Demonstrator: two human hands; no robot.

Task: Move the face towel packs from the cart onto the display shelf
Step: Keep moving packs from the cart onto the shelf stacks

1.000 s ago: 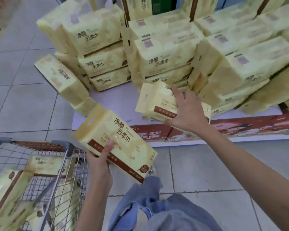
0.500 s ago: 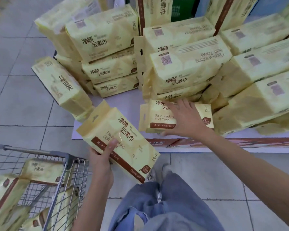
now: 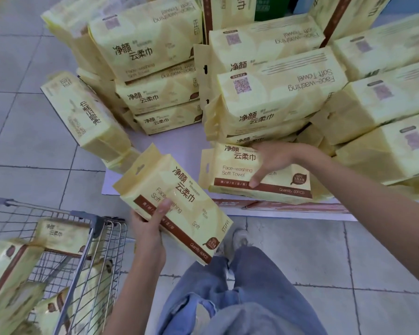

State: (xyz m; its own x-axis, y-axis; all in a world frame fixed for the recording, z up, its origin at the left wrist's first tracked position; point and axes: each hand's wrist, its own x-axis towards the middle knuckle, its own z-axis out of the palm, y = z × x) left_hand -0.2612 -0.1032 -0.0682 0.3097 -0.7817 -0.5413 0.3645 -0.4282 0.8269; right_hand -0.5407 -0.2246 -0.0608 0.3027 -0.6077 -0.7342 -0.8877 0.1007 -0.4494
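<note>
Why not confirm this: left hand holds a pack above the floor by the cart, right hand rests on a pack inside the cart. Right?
Not quite. The head view shows the right hand resting on a pack at the display shelf front edge, not inside the cart. The left hand does hold a pack beside the cart.

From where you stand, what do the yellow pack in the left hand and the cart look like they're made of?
Pack: thin printed plastic film, probably; it has a soft sheen, creases and a punched hanging slot. Cart: bare metal wire, grey and slightly shiny, with what looks like a plastic corner piece.
</note>
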